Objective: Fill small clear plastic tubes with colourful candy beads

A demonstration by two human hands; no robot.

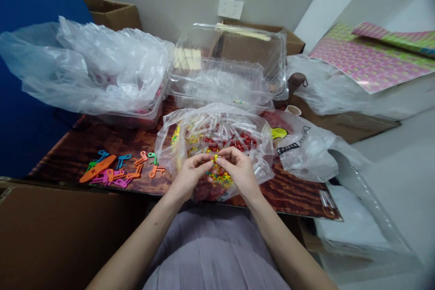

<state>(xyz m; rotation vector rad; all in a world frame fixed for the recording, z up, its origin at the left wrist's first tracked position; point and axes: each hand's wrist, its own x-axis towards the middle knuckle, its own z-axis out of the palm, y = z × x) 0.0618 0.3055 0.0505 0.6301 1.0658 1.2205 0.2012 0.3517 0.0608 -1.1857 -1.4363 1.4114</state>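
My left hand [190, 173] and my right hand [238, 168] meet over an open clear plastic bag [217, 138] full of small clear tubes and coloured candies. Both pinch a small yellow piece [215, 159] between their fingertips, just above a heap of mixed coloured candies [220, 176] at the bag's near edge. The bag rests on a dark brown wood-patterned tabletop [84, 142]. My forearms reach in from below over a lilac skirt.
Coloured flat plastic shapes [117, 170] lie left of the bag. Clear plastic containers [231, 65] and a big crumpled bag [88, 70] stand behind. A printed plastic bag [302, 145] lies right, a paper cup [292, 110] beyond it. Cardboard boxes and patterned paper sheets [370, 56] surround the table.
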